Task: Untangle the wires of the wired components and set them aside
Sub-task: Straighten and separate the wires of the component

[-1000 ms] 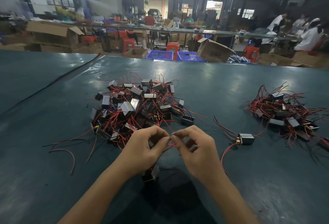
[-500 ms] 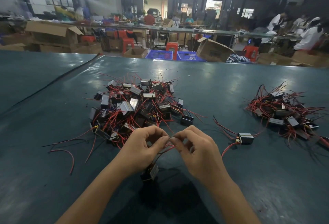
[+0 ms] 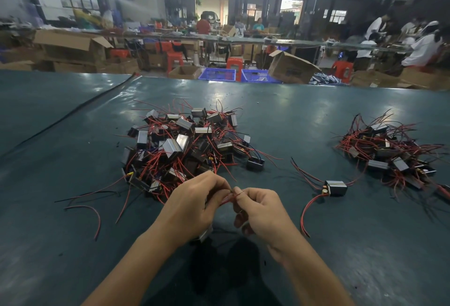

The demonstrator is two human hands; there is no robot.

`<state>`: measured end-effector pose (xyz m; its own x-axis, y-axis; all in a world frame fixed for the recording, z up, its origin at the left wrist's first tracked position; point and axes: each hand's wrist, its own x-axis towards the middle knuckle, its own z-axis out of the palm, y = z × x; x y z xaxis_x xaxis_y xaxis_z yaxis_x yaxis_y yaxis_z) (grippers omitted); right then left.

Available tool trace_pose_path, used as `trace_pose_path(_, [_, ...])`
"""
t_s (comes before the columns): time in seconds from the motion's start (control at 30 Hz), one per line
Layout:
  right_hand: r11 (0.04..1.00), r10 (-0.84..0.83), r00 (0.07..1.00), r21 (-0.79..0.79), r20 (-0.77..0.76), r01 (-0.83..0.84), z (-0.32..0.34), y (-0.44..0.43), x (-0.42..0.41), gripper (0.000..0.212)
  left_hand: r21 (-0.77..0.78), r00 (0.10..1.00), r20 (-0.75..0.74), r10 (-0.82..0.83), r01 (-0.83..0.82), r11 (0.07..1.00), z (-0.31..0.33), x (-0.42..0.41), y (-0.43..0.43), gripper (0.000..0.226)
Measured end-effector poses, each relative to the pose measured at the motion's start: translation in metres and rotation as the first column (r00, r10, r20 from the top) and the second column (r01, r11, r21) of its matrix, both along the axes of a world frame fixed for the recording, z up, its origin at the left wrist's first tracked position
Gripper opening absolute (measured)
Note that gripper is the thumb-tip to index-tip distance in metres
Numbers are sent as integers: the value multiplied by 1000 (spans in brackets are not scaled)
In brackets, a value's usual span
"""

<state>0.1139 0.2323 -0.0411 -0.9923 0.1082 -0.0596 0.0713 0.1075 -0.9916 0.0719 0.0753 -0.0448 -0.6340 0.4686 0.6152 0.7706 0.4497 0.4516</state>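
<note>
Red wires (image 3: 226, 200) pinched by 2 curled hands — left hand (image 3: 192, 206) and right hand (image 3: 261, 212) — fingertips nearly touching.

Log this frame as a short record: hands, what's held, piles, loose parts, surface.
left hand: pinches red wires
right hand: pinches those wires too, fingertips close to the left's
held component: under the left hand, mostly hidden
tangled pile: centre-left, beyond the hands
right pile: smaller, far right
single component: lies alone between the piles
surface: teal table
</note>
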Motion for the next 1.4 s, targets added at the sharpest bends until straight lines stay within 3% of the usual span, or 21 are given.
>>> trace_pose_path(0.07, [1000,-5,997,22,-74,6,0,-2,0,31,54,999,39,-1,-1,999,1,0,0,2])
trace_pose_path(0.2, [922,39,907,365,-420,129,-1,4,2,16,178,987,159,-10,-18,984,3,-1,0,18])
trace_pose_path(0.27, [866,68,865,460,-497,196,-3,8,2,11,178,987,161,-6,-23,984,2,-1,0,20])
trace_pose_path(0.47, [854,9,847,445,-532,270,-4,7,3,17,75,998,58,8,-13,997,3,1,2,3])
trace_pose_path(0.63, [746,55,792,552,-608,372,-3,7,5,23,79,997,83,-8,2,997,1,1,1,3])
trace_pose_path(0.77, [832,-34,814,434,-580,344,-6,6,1,23,34,999,36,16,-18,999,0,2,2,5])
trace_pose_path(0.87, [852,65,802,452,-593,265,-6,6,1,14,52,998,51,38,-41,998,4,2,1,8])
trace_pose_path(0.93, [847,145,781,484,-607,219,-6,9,2,9,112,990,140,37,-53,992,7,3,0,11])
trace_pose_path(1.13, [888,165,714,418,-680,193,-3,28,-5,8,275,825,539,-171,19,961,16,2,-2,11])
trace_pose_path(1.4, [907,225,708,408,-669,98,-4,25,-5,12,424,637,669,-384,98,900,16,3,-6,16])
